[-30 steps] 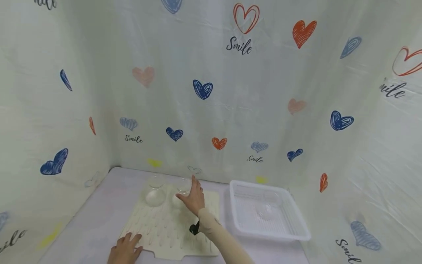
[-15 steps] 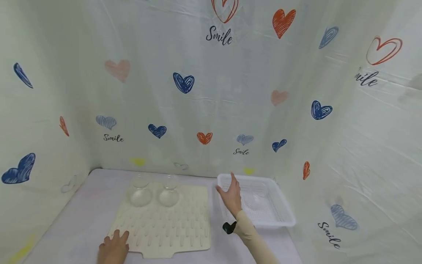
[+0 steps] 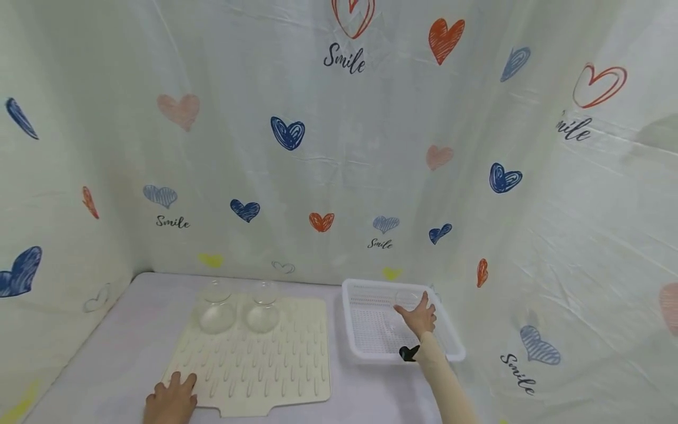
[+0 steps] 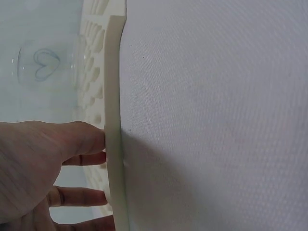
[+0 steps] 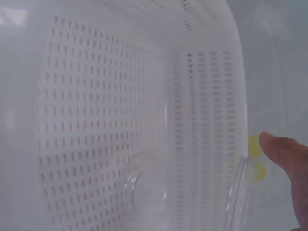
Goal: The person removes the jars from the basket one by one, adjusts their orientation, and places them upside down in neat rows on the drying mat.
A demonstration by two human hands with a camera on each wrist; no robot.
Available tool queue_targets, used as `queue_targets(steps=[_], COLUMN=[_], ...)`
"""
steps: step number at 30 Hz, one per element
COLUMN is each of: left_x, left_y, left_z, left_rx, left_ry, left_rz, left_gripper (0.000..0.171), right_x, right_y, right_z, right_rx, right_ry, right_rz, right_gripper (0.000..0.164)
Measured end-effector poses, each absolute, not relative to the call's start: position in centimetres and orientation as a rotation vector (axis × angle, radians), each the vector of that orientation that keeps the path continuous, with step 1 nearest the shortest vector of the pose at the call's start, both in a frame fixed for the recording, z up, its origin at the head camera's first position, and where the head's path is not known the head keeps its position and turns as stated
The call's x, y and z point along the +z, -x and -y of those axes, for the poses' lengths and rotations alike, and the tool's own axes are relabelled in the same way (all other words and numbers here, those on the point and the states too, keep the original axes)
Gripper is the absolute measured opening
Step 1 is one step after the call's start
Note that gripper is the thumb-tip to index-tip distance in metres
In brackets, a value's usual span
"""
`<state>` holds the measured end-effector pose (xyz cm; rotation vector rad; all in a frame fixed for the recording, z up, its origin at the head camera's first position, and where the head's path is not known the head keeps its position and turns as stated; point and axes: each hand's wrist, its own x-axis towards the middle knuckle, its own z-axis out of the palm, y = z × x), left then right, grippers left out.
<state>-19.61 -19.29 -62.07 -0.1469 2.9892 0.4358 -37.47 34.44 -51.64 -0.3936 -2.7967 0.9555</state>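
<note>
My left hand (image 3: 172, 400) rests at the front left corner of a cream ridged drying mat (image 3: 296, 377); in the left wrist view its fingertips touch the mat's raised edge (image 4: 113, 96). Two clear glasses (image 3: 217, 317) (image 3: 262, 318) stand side by side on the back left of the mat. Over the white perforated basket (image 3: 365, 355), my right hand (image 3: 420, 318) is spread, thumb apart from the fingers. Another clear glass (image 5: 238, 195) is in the basket, its rim close beside my thumb (image 5: 284, 151). The right fingers are mostly out of the right wrist view.
The white-covered table (image 3: 127, 335) carries the mat on the left and the basket on the right, with a strip of cloth between them. A white curtain (image 3: 238, 159) printed with hearts and "Smile" hangs behind and at both sides.
My right hand has moved right, from beside the right-hand glass on the mat to over the basket's glass. The left hand stays at the mat's corner. The head view has swung right.
</note>
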Motion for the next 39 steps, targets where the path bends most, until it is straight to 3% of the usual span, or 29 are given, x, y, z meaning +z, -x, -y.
queue_targets(steps=[22,39], left_x=[-62.2,-61.0], left_y=[19.4,19.9], left_z=[19.2,19.2], left_rx=[0.416,0.457], left_ry=[0.177,0.191], left_rz=[-3.012,-2.964], left_gripper=[0.038,0.038], right_x=[-54.1,-47.8], right_y=[40.2,35.2], right_z=[-35.3,-28.8], right_rx=[1.05,0.844], right_ry=[0.474,0.124], right_rz=[2.778,2.469], right_gripper=[0.106,0.109])
